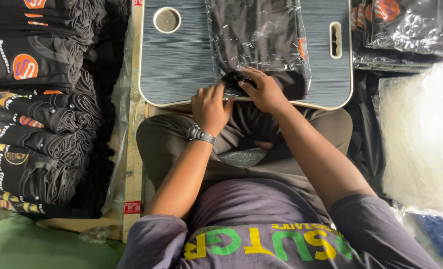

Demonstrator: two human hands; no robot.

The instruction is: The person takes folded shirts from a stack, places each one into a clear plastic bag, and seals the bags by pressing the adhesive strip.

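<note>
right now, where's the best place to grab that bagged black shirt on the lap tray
Probably by the near open end of the clear bag, coming from the person's side. There the black garment pokes out at the tray edge, where the left hand and right hand already rest; the far end lies flat.

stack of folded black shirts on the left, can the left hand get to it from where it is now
Probably yes. The left hand rests at the near edge of the lap table, and the stack of folded black shirts lies just past the person's left knee with nothing standing between them.
</note>
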